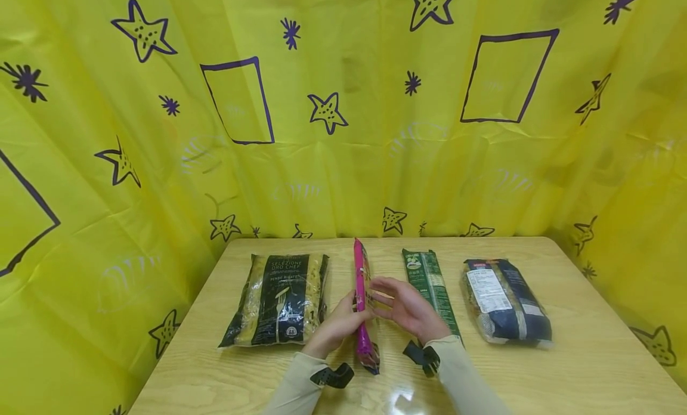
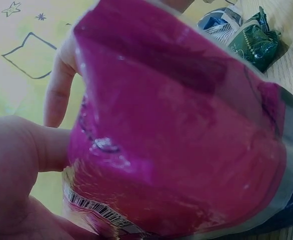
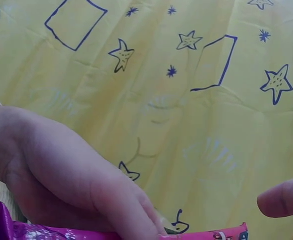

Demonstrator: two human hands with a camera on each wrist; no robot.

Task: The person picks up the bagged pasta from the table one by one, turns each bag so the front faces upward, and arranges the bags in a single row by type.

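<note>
A pink plastic food packet [image 1: 362,284] stands on edge over the middle of the table, narrow side toward the head camera. My left hand [image 1: 339,324] grips it from the left, the thumb lying across its edge. In the left wrist view the packet's glossy pink face [image 2: 176,130] fills most of the picture, with a barcode low on its side. Close to the packet's right side is my right hand [image 1: 406,307], fingers spread and slightly bent, palm toward it. One right fingertip [image 3: 281,199] shows apart from the packet in the right wrist view.
Left of the hands lies a large black and yellow bag of penne rigate [image 1: 287,302]. A long green packet [image 1: 427,278] lies just beyond the right hand, and a navy packet with a white label [image 1: 507,302] farther right. A yellow curtain [image 1: 343,176] hangs behind the wooden table [image 1: 585,343].
</note>
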